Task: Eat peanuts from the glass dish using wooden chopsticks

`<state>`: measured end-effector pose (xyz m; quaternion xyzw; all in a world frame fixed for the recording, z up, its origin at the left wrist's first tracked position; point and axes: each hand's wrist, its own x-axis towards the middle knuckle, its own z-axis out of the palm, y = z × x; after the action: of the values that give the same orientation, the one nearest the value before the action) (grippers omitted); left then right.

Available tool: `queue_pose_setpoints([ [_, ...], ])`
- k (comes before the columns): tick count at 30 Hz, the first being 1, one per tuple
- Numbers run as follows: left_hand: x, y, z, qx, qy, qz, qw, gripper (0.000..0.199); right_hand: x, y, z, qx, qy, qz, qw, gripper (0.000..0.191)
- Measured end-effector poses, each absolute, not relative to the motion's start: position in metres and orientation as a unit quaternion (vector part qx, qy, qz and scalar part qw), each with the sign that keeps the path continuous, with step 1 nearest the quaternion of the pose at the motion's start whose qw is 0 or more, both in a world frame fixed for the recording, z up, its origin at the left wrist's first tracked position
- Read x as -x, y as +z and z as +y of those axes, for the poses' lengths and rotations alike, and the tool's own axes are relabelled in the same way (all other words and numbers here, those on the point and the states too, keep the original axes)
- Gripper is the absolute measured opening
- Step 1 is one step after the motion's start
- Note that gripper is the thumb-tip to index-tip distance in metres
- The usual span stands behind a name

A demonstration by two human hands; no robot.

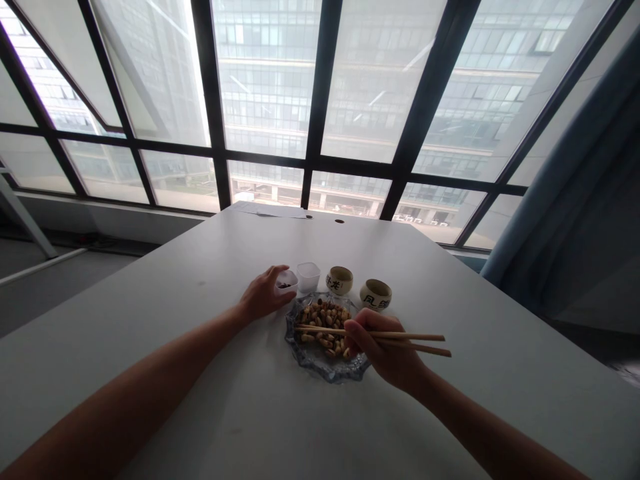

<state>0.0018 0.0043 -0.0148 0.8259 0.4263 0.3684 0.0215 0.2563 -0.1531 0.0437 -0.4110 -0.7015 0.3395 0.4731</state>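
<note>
My right hand (pixel 383 343) is closed around a pair of wooden chopsticks (pixel 415 340), whose tips lie over the nuts (pixel 325 317), which look like pistachios. These fill the middle of a scalloped glass dish (pixel 330 373). At the dish's upper left, my left hand (pixel 265 293) grips a small white plastic cup (pixel 287 289) between thumb and fingers. Some small dark pieces (pixel 285 285) show inside that cup. Whether the chopstick tips pinch a nut is too small to tell.
Beside the held cup stands a second translucent cup (pixel 308 276). Two cream cups with black characters, one behind the dish (pixel 339 281) and one farther right (pixel 375 295), are close by. Papers (pixel 270 210) lie at the far edge of the white table (pixel 200 393).
</note>
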Motion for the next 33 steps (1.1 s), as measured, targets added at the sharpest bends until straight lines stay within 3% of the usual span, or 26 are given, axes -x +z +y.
queue_pose_setpoints([
  [6,-0.002,-0.014,0.003,-0.826,0.367,0.428,0.020,0.060,-0.254,0.047,-0.159,0.382,0.260,-0.764,0.452,0.034],
  [11,-0.002,-0.013,0.003,-0.827,0.367,0.425,0.024,0.060,-0.253,0.042,-0.158,0.368,0.283,-0.750,0.471,0.035],
  [22,-0.003,-0.011,0.001,-0.825,0.364,0.430,0.038,0.060,-0.271,0.049,-0.127,0.447,0.478,-0.432,0.621,0.049],
  [27,-0.003,-0.009,0.000,-0.824,0.355,0.439,0.042,0.060,-0.280,0.051,-0.118,0.465,0.503,-0.358,0.634,0.047],
  [30,-0.003,-0.009,-0.001,-0.823,0.355,0.442,0.040,0.060,-0.280,0.052,-0.124,0.450,0.446,-0.436,0.640,0.047],
  [33,-0.004,-0.009,-0.001,-0.816,0.349,0.460,0.028,0.060,-0.281,0.058,-0.136,0.408,0.269,-0.615,0.619,0.039],
])
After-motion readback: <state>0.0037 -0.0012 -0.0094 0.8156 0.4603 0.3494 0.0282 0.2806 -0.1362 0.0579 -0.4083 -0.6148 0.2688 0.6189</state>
